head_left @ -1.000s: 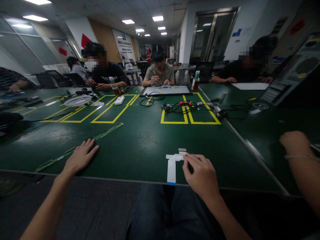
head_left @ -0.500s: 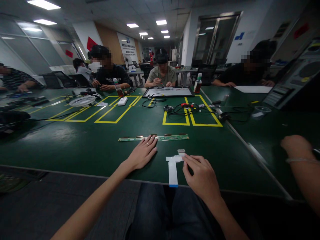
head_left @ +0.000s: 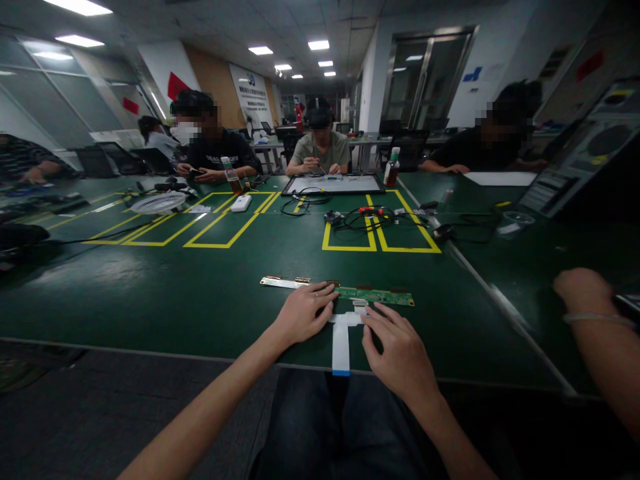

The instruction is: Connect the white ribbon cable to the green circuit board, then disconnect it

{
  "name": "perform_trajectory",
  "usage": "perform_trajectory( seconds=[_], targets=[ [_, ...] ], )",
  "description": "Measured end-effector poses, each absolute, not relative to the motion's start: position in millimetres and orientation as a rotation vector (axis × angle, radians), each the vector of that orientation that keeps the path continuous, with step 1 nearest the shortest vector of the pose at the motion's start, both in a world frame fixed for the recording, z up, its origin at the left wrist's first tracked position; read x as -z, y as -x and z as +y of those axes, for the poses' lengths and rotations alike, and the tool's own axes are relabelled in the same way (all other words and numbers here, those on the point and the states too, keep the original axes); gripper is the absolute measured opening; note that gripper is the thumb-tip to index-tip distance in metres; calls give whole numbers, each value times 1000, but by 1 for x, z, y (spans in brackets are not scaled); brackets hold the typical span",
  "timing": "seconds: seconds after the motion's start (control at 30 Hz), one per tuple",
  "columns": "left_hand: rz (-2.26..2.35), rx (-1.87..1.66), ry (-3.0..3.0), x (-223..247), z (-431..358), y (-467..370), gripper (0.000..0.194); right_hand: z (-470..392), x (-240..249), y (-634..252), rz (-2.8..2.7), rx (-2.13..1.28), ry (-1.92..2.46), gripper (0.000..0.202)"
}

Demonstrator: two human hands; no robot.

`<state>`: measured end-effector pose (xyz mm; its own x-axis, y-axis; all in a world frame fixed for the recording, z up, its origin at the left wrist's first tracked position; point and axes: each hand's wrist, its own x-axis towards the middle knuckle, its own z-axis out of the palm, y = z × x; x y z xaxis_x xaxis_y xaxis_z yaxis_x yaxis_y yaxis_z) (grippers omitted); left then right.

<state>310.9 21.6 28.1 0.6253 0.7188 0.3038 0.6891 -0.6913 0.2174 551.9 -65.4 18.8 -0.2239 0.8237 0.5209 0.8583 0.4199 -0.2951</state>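
A long, narrow green circuit board (head_left: pixel 375 294) lies slightly slanted on the table in front of me. My left hand (head_left: pixel 307 312) rests over its middle, fingers extended together on top, covering part of the strip. Just below the board's right half is a white flat ribbon cable (head_left: pixel 341 347), bent in an L, with a blue-tipped end pointing toward me at the table edge. At the cable's upper end, its connector (head_left: pixel 360 304) sits close to the board's lower edge; whether they touch I cannot tell. My right hand (head_left: pixel 400 343) holds the cable beside this connector between thumb and fingers.
Black cables with a red part (head_left: pixel 371 211) lie inside yellow tape outlines. A white box (head_left: pixel 241 203), a fan grille (head_left: pixel 157 203) and two bottles stand farther back. A metal strip (head_left: pixel 500 310) crosses the table at right, near another person's arm (head_left: pixel 595 327). Several people sit around.
My left hand has slid the circuit board right and toward me, turning it slightly, so it now lies just above the cable's connector. My right hand and the cable have hardly moved.
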Motion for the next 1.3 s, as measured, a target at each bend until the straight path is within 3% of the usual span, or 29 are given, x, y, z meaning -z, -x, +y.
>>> perform_trajectory(
  seconds=[0.23, 0.6, 1.3],
  targets=[
    [1202, -608, -2745, -30, 21, -314, 44, -63, -18, -552, -2120, 58, 1366, 41],
    [864, -415, -2795, -31, 27, -310, 62, -65, -17, -552, -2101, 67, 1389, 38],
    [810, -426, -2793, -31, 23, -311, 57, -63, -19, -550, -2190, 75, 1392, 39]
  ],
)
